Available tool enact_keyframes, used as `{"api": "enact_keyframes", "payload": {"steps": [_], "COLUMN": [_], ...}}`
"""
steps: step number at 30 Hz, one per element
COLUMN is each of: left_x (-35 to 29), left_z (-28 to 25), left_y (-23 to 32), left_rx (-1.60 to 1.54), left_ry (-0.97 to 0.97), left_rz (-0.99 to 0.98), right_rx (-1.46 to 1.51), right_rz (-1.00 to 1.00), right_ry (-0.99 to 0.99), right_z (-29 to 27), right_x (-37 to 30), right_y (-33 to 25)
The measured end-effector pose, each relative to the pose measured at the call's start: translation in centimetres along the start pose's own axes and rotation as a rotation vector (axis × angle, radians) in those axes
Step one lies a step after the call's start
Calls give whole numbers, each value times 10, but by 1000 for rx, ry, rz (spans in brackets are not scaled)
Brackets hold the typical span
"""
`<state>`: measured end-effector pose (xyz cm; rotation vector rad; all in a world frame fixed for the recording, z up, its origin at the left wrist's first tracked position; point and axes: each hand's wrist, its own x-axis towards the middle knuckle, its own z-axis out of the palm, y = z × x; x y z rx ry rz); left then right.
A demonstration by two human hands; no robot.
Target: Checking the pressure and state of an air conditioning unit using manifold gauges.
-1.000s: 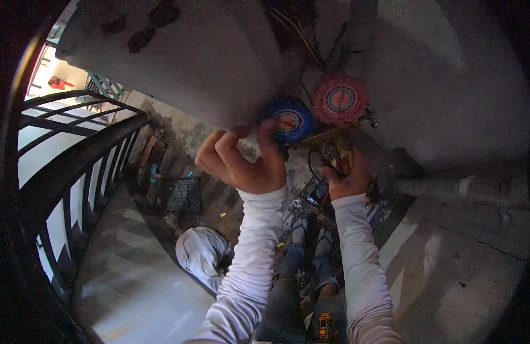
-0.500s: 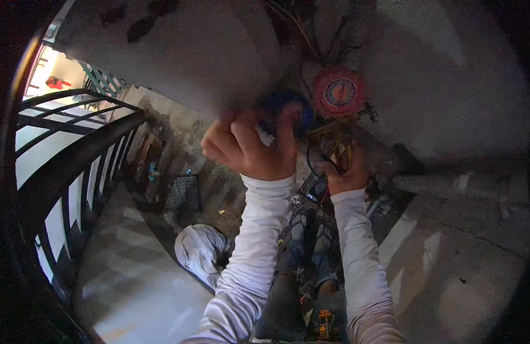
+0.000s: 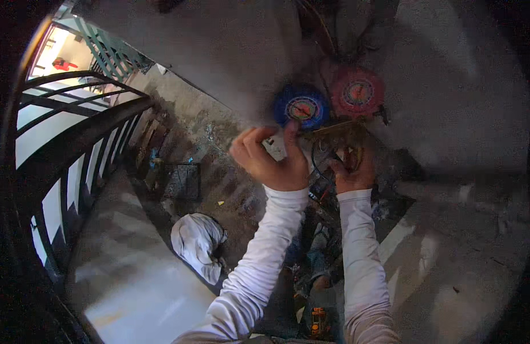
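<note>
A manifold gauge set is up in front of me, with a blue-rimmed gauge (image 3: 301, 109) on the left and a red-rimmed gauge (image 3: 357, 92) on the right. Below the dials runs its brass-coloured manifold body (image 3: 338, 128). My right hand (image 3: 355, 167) is closed round the fittings under that body; shadow hides part of the grip. Just below the blue gauge, my left hand (image 3: 275, 159) has its thumb raised and its fingers curled but apart, with nothing plainly held. A dark thin hose (image 3: 314, 163) loops down between the hands.
A black curved railing (image 3: 76, 143) runs along the left. On the floor lie a pale cloth sack (image 3: 196, 243) and a dark square tray-like thing (image 3: 182, 180). A yellow and black device (image 3: 318, 321) is low at centre. Pale walls rise ahead and right.
The left hand has come down and right, off the blue gauge, whose dial now shows. The gauges sit slightly farther right in view. The right hand keeps its grip.
</note>
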<state>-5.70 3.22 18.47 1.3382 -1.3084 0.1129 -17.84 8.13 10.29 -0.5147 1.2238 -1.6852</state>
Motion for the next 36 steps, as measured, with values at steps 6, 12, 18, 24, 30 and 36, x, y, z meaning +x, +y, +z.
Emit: {"api": "enact_keyframes", "payload": {"steps": [6,12,18,24,30,36], "left_x": [-2,-8,-37,-25,-23,-11], "left_z": [1,1,4,0,3,-9], "left_y": [13,10,-8,-8,-19,-42], "left_rx": [17,-140,-257,-332,-273,-371], "left_ry": [-42,-139,-206,-433,-449,-580], "left_rz": [18,-102,-304,-445,-444,-324], "right_rx": [-559,-479,-138,428,201,-1377], "right_rz": [-223,-267,-54,252,140,-520], "right_ry": [-11,-82,63,91,201,-221], "right_z": [-12,-5,4,5,-3,-138], "right_x": [2,6,7,28,34,40], "right_y": [9,-1,-6,-17,-6,-31]}}
